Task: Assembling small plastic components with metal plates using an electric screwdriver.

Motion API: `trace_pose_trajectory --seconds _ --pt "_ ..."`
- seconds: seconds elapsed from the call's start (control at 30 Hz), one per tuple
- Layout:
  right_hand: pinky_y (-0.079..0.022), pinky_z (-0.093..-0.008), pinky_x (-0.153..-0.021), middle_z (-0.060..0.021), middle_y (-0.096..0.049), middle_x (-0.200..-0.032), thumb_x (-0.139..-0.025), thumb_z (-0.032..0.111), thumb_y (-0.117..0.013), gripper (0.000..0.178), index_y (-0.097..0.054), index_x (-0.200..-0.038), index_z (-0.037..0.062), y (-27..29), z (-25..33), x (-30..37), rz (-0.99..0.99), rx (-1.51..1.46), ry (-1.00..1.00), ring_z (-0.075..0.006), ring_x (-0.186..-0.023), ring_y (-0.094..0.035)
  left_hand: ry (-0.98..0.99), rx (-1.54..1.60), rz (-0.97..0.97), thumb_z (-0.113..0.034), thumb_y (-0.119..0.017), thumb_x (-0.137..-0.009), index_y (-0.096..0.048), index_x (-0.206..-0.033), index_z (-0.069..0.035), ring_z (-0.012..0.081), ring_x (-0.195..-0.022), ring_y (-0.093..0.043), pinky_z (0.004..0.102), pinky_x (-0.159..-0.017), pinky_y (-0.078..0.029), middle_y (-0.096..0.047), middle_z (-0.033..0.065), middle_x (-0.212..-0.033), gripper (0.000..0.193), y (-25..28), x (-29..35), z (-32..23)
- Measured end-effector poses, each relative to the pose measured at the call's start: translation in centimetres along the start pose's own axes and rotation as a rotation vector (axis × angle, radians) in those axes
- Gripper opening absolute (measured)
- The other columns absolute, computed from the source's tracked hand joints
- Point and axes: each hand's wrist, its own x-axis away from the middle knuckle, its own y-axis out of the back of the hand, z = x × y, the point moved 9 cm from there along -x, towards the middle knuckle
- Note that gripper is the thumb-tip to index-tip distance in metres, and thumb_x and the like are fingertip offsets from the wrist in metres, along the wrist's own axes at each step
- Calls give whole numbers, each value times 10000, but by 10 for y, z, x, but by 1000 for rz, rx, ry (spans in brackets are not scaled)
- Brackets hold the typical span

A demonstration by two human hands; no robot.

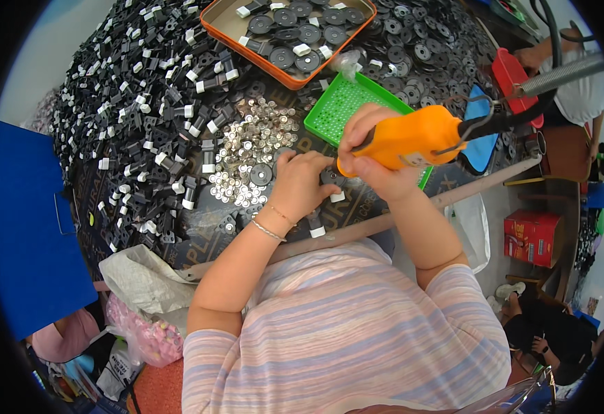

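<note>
My right hand (379,176) is wrapped round an orange electric screwdriver (416,134), which lies tilted with its tip end toward my left hand. A black round disc (331,176) is held on the table by the fingers of my left hand (298,183), right under the tool's tip. The tip itself is hidden by my hands. A white-tipped black piece (315,225) lies just below my left hand. Left of that hand spreads a pile of small shiny metal round parts (236,181), with another black disc (260,174) among them.
A heap of black white-tipped pieces (136,103) covers the table's left side. Beyond my hands stand a green perforated basket (329,110) and an orange-rimmed tray (246,52) of discs. More discs (419,48) lie far right. A spring and cable (564,74) reach the screwdriver. Other people sit nearby.
</note>
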Motion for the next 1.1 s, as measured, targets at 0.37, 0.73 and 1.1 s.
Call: trace_pose_trajectory --seconds 0.37,0.73,1.1 --pt "-471 -232 -566 -100 -525 -815 -734 27 -657 189 -528 -870 8 -6 -25 8 -33 -51 -122 -135 -640 -543 -4 -56 14 -236 -786 -635 -646 -925 -114 232 -871 -575 418 -914 -323 -595 39 -840 344 -4 0 0" --pt "-463 -272 -592 -104 -549 -822 -709 90 -703 251 -551 -888 3 16 4 -16 -2 -96 65 -156 -682 -543 37 -51 58 -221 -779 -644 -650 -1005 -83 237 -937 -584 432 -953 -306 -616 62 -910 408 -1 1 -3" --pt "-472 -265 -594 -107 -544 -859 -734 -23 -629 237 -515 -942 -16 68 -38 -11 -276 44 17 -154 -640 -570 47 -70 74 -223 -766 -660 -663 -1017 -69 234 -950 -585 428 -964 -300 -620 67 -915 402 -2 1 -5"
